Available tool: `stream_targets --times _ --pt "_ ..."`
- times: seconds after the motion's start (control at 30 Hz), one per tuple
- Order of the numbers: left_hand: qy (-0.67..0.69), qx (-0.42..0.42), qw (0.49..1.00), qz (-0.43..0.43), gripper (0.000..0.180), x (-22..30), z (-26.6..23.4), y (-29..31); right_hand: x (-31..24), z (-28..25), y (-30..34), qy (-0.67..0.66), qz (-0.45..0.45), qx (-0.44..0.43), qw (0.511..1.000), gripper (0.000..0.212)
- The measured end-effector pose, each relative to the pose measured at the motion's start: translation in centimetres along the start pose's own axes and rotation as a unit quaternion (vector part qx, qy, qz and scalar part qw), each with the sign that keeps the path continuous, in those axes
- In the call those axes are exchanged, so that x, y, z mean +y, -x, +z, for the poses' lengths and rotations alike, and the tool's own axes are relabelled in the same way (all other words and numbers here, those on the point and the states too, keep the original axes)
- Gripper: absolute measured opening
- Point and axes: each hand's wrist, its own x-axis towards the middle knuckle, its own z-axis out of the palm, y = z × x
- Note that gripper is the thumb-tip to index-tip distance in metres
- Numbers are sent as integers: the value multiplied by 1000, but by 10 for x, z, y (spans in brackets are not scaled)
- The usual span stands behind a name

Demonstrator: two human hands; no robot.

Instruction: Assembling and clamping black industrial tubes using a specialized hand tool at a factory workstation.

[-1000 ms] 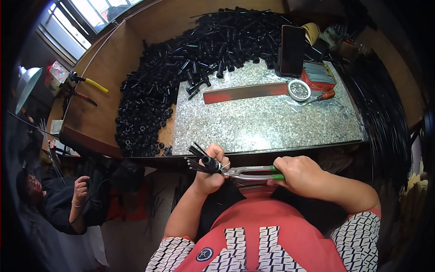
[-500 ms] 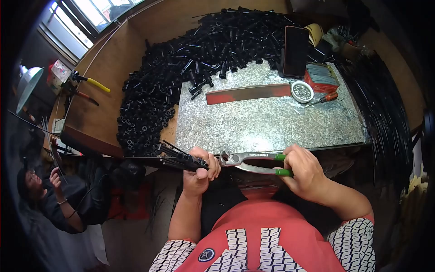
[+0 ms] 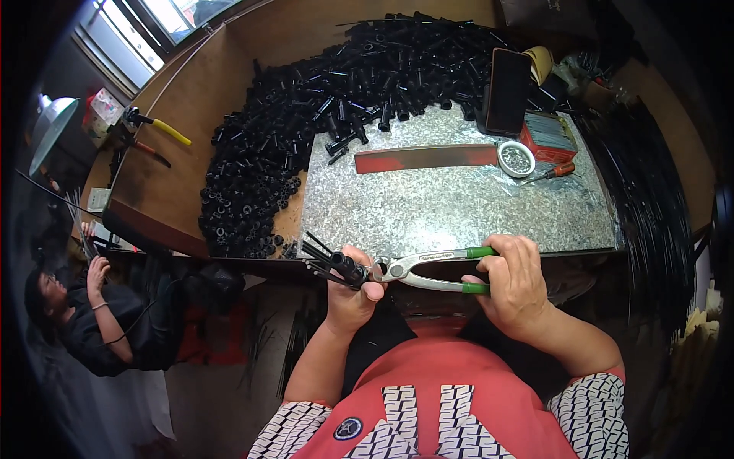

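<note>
My left hand (image 3: 350, 302) is closed around a black tubular piece (image 3: 349, 269) and several thin black rods (image 3: 316, 265), which stick out to the left. My right hand (image 3: 521, 289) grips end-cutting pincers (image 3: 436, 262) by their green handles, which stand apart. The pincers' metal jaws lie against the fingers of my left hand, at the right end of what it holds. What sits between the jaws is too small and hidden to make out. Both hands are just off the table's front edge.
A speckled tabletop (image 3: 428, 203) bears a red-and-dark flat bar (image 3: 424, 158), a white bowl of small metal bits (image 3: 516, 158), a screwdriver (image 3: 562, 170) and a phone (image 3: 508, 92). Black tubular parts (image 3: 359, 84) pile behind; long black strands (image 3: 650, 176) hang right. A person (image 3: 103, 321) sits left.
My left hand has shifted right and turned, showing the tubular piece's end. The pincers' handles have spread wider, with my right hand's fingers reaching higher. The person at left has lowered their head.
</note>
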Motion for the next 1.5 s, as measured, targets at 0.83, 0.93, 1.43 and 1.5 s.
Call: stream_targets --times 0.83,0.93,1.43,1.5 --pt "34 -115 992 -33 55 14 0 -8 13 -21 -2 38 -52 13 998 28" --pt "61 -117 990 -52 57 11 -1 -8 15 -20 1 168 -60 56 982 28" --pt "-96 -73 992 -23 58 -11 -10 -8 15 -23 2 213 -114 91 966 17" --pt "-101 -70 992 -18 57 -11 -9 -8 16 -24 3 199 -125 75 969 20"
